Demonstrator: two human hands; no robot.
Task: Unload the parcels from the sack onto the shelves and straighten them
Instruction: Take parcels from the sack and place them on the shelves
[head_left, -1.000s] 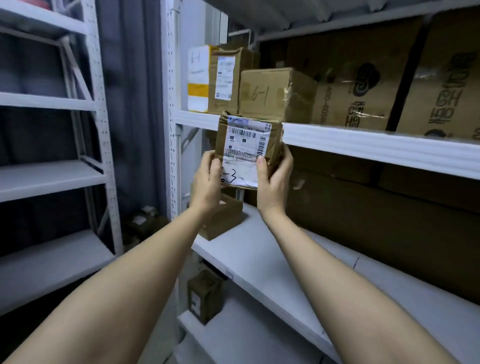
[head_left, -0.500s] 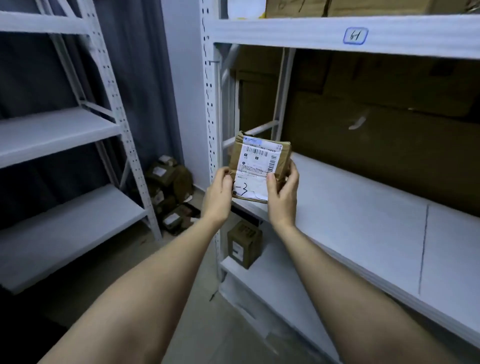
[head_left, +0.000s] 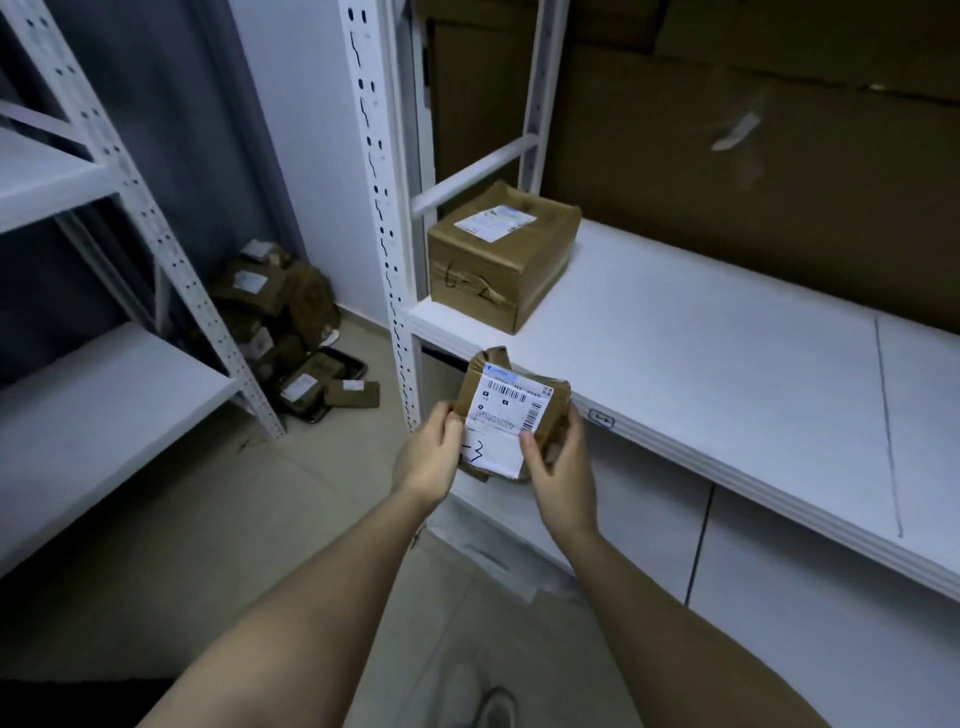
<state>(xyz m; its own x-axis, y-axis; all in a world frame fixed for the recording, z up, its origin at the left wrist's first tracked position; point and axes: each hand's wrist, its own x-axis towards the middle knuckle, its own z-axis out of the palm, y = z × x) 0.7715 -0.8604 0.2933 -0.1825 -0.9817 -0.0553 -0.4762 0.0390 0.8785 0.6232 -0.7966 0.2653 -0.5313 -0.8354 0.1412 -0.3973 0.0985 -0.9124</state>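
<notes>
Cardboard parcel (head_left: 511, 415) held in both hands — left hand (head_left: 431, 457), right hand (head_left: 563, 467) gripping its sides — just below the shelf (head_left: 727, 332) edge. Placement step: lift towards 12 o'clock, set down squarely.

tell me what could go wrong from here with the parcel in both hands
1. The parcel is held off the shelf, gripped only at its lower edges by the left hand and right hand; it could tip forward and drop.
2. Its wrapping looks crumpled and may tear.
3. Set down carelessly, it may knock the box askew.
</notes>
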